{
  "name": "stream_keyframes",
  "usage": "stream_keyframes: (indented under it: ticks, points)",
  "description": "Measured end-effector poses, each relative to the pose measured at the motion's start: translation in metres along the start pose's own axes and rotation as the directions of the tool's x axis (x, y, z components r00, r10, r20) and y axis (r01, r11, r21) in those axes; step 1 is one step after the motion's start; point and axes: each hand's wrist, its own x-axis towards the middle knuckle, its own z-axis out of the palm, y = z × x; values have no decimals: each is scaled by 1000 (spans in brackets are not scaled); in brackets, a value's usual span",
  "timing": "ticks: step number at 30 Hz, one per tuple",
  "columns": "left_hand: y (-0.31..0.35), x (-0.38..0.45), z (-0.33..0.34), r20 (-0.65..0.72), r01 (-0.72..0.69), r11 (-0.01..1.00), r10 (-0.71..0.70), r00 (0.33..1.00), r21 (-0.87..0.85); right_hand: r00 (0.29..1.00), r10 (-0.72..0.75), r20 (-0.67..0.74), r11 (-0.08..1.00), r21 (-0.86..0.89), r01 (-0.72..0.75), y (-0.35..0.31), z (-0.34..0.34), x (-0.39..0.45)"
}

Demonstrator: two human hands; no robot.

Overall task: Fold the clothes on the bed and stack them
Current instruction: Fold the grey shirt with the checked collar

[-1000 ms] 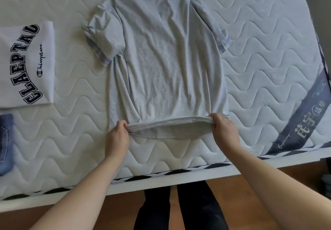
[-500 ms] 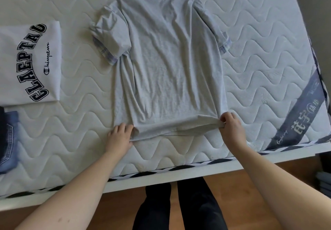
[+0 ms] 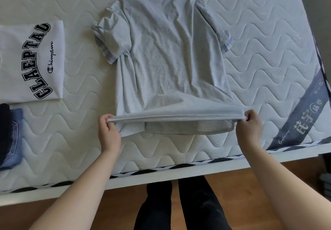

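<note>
Lengthwise, the grey T-shirt (image 3: 170, 56) points collar-away, both hands' fingers (image 3: 107, 120) pinching its lifted near hem corners.

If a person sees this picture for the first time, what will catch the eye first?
First, the grey T-shirt spread flat in the middle of the mattress, its bottom hem lifted by the left hand and the right hand. Next, the folded white shirt with bold black letters at the left edge.

The person's forearms are bare, no sleeves and no watch visible. The left hand (image 3: 109, 133) and right hand (image 3: 249, 127) wear no rings or gloves. The legs (image 3: 179, 204) are in dark, almost black trousers.
</note>
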Motion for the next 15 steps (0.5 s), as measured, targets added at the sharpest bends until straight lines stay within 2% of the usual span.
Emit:
stream_keyframes:
  ticks: [2, 4, 6, 9, 11, 13, 15]
  points:
    - [-3, -3, 0, 51, 14, 999, -17, 999, 52, 995, 99, 22, 991, 88, -101, 5, 3, 2]
    - [-11, -4, -1, 167, -51, 980, 19, 986, 192, 979, 194, 62, 970, 134, -201, 16, 7, 5]
    - [-20, -5, -3, 249, -117, 947, 40, 968, 300, 971, 210, 112, 975, 50, -216, 30, 11, 9]
    - [-30, 2, -6, 174, -91, 904, 19, 985, 417, 947, 231, 225, 973, -86, -216, 41, 13, 11]
    - [-37, 7, -8, 97, -8, 893, -40, 994, 451, 928, 237, 287, 967, -164, -196, 42, 13, 13]
    - [-42, 11, -10, 60, 87, 882, -129, 990, 463, 923, 205, 326, 939, -332, -92, 43, 12, 17]
    - [-44, 12, -12, 31, 201, 889, -234, 972, 411, 929, 202, 309, 899, -435, -51, 43, 8, 18]
